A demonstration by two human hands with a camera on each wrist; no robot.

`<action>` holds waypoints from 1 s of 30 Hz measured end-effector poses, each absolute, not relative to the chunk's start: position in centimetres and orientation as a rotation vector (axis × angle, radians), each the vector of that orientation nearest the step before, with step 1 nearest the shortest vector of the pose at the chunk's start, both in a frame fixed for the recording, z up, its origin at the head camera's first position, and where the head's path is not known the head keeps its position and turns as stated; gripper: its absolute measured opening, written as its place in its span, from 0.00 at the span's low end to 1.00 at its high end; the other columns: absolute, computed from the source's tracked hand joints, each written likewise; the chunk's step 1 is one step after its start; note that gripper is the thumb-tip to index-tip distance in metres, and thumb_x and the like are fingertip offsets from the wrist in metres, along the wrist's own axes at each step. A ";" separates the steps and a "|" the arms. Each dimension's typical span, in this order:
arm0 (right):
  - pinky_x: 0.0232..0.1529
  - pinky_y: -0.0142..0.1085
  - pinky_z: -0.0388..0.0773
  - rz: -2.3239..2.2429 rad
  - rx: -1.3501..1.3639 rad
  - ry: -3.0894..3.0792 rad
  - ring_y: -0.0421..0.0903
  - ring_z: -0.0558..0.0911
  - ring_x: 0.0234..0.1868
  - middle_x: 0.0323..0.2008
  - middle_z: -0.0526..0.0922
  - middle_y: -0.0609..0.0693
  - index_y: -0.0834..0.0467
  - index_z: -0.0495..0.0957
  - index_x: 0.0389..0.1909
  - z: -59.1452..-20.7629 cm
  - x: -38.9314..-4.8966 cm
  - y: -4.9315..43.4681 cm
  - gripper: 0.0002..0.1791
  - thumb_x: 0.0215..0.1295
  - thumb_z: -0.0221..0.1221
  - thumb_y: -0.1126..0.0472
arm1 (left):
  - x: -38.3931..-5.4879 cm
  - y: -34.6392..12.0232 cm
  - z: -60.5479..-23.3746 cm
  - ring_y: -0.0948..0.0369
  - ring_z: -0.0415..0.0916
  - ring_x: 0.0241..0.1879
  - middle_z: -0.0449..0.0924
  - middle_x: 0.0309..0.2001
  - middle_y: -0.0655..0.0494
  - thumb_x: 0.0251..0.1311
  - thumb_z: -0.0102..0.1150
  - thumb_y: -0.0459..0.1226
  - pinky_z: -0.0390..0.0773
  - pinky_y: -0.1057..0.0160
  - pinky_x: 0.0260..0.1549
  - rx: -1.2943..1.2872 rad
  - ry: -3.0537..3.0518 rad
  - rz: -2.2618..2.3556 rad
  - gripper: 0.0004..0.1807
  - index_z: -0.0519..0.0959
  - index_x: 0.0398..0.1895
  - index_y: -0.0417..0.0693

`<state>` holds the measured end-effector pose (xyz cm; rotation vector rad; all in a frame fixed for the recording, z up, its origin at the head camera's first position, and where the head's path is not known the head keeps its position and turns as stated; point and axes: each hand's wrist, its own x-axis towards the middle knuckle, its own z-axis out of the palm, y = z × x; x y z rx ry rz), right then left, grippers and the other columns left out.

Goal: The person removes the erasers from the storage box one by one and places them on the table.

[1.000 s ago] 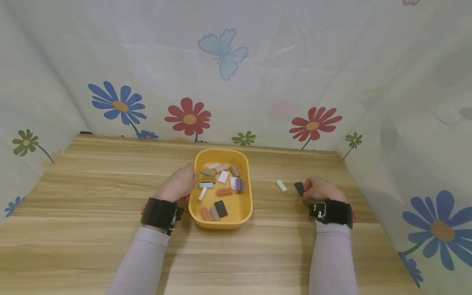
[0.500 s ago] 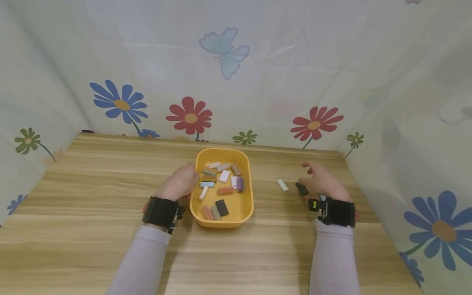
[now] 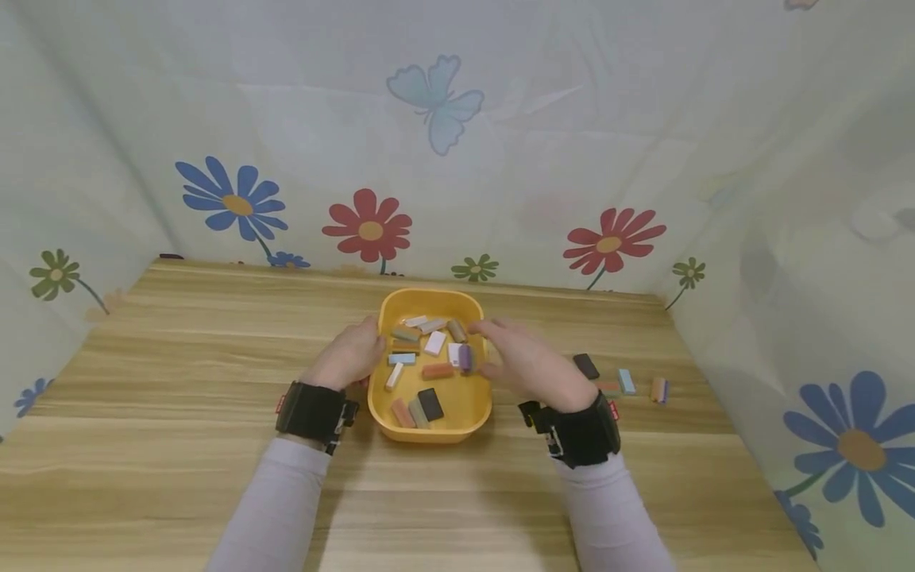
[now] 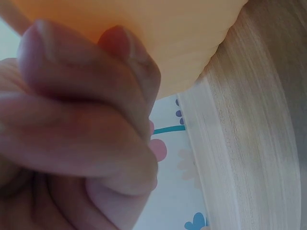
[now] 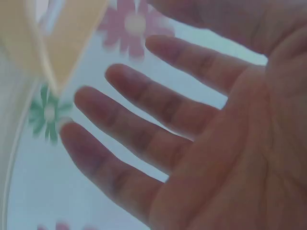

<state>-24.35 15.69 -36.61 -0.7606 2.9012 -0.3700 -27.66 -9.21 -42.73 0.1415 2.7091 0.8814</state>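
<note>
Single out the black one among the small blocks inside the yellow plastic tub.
The black rectangular block, at the near end of the yellow tub, right of the grey-green oblong block; no other visible block inside is black.

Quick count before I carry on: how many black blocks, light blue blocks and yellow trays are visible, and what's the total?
Black blocks: 2
Light blue blocks: 2
Yellow tray: 1
Total: 5
</note>
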 end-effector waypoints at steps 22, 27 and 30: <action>0.52 0.36 0.65 -0.112 -0.964 2.655 0.44 0.68 0.53 0.57 0.65 0.51 0.52 0.67 0.55 -42.9 -23.6 9.6 0.31 0.46 0.65 0.59 | -27.5 -9.1 -42.6 0.58 0.70 0.09 0.73 0.16 0.49 0.65 0.33 0.38 0.69 0.63 0.08 0.166 2.729 0.911 0.14 0.61 0.48 0.38; 0.51 0.37 0.66 -0.116 -0.945 2.654 0.46 0.68 0.53 0.58 0.63 0.52 0.51 0.69 0.53 -43.2 -23.8 9.5 0.29 0.47 0.65 0.60 | -27.4 -9.3 -42.6 0.58 0.70 0.08 0.73 0.15 0.49 0.65 0.32 0.37 0.69 0.64 0.07 0.199 2.731 0.920 0.15 0.61 0.48 0.36; 0.50 0.37 0.66 -0.095 -0.957 2.643 0.45 0.68 0.53 0.58 0.64 0.52 0.52 0.70 0.51 -43.2 -23.8 9.5 0.27 0.47 0.65 0.59 | -27.4 -9.4 -42.7 0.58 0.70 0.08 0.72 0.14 0.49 0.65 0.32 0.37 0.69 0.64 0.07 0.217 2.733 0.932 0.15 0.61 0.49 0.36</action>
